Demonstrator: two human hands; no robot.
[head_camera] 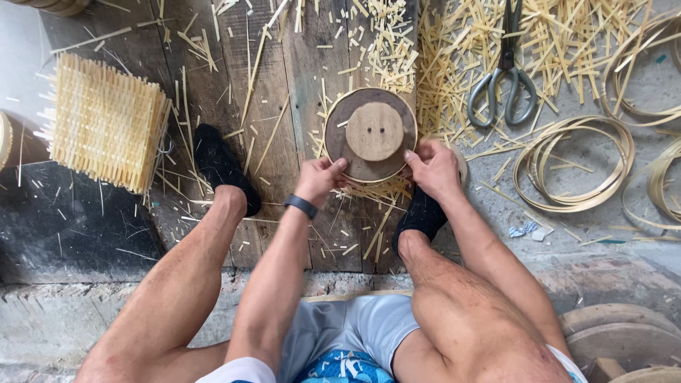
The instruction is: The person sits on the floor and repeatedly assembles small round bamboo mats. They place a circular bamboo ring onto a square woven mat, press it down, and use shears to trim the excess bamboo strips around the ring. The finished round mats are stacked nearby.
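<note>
The left hand's fingers (339, 165) curl in and pinch the rim of the round wooden form (371, 135) at about seven o'clock. The right hand's fingers (411, 154) press together on the same rim at about four o'clock. A thin bamboo strip (333, 106) hugs the form's edge, and a smaller pale disc (374, 131) with two small holes sits on its middle. The form rests on the dark plank floor (284, 142), straight ahead of the seated person, between the two black shoes.

Out from the left hand (320, 177) a dark band circles the wrist (301, 206). The right hand (433, 169) lies just above the right shoe (420, 216); the left shoe (223, 170) is at nine o'clock.

I judge that the strip could spring off the rim if either pinch slackens, since it looks bent under tension. Loose slivers under the form could also let it skid.

At nine o'clock, farther out, stands a woven bamboo panel (106, 124). At one o'clock lie scissors (505, 78) among a heap of cut splints (454, 64), and at three o'clock coiled bamboo hoops (574, 167). A small crumpled bluish-white wrapper (525, 229) lies at four o'clock; I see no other packages, labels or signs.
</note>
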